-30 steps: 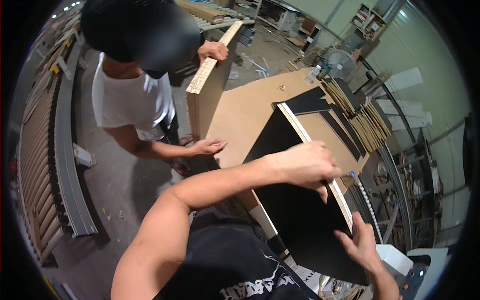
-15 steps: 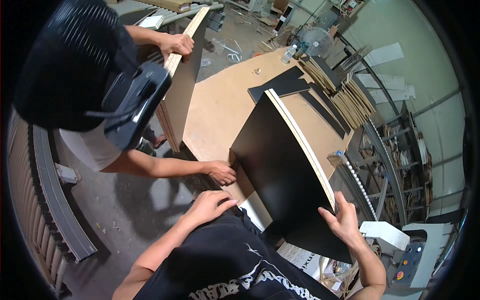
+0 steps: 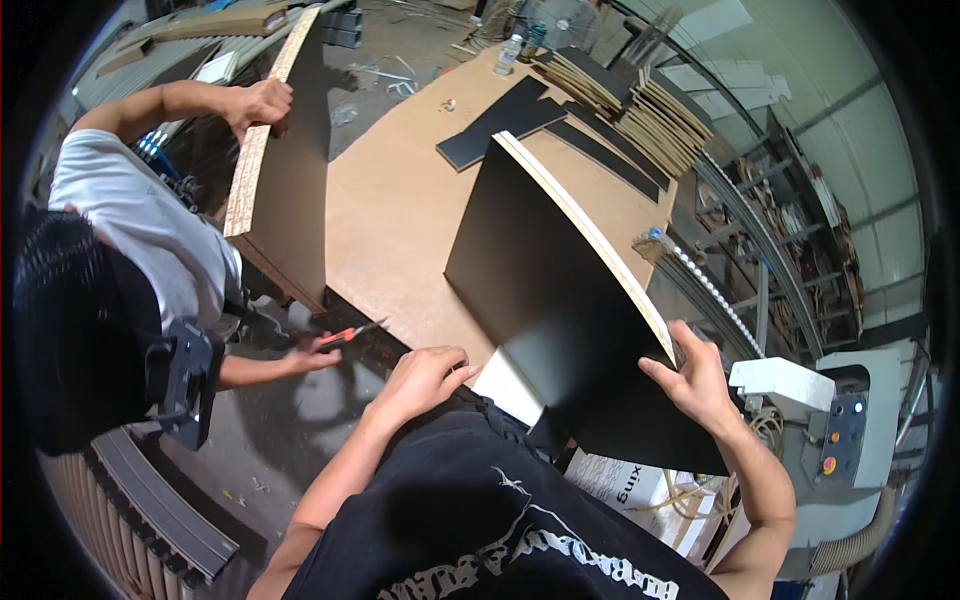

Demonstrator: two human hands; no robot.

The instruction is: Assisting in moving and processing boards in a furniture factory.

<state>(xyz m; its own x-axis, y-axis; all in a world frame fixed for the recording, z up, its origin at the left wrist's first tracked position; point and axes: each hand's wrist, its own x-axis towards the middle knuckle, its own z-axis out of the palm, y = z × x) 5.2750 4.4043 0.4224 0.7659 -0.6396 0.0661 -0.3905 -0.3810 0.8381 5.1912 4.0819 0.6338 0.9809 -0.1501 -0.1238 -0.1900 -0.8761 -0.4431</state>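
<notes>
A large black panel (image 3: 540, 270) with a pale, uncovered edge stands upright on the near part of the wooden table. My right hand (image 3: 695, 375) grips its edge at the right, the thumb on the near face and the fingers round the far side. My left hand (image 3: 425, 385) lies at the table's near edge in front of my waist, loosely bent with the thumb apart, holding nothing. To the left, a co-worker's hand (image 3: 262, 105) holds the top of another upright board (image 3: 290, 165). The co-worker's other hand (image 3: 310, 358) holds a red tool (image 3: 340, 338) with a thin dark tip.
Dark strips (image 3: 500, 120) lie on the tabletop (image 3: 385, 190), with a clear bottle (image 3: 508, 55) and stacked boards (image 3: 660, 125) at the back. A machine with a button panel (image 3: 845, 435) stands at the right. A roller conveyor (image 3: 165, 505) is at lower left.
The co-worker has leaned away to the left. Their lower hand has left the black panel's bottom corner, and a red tool now shows in it. My hands keep their places.
</notes>
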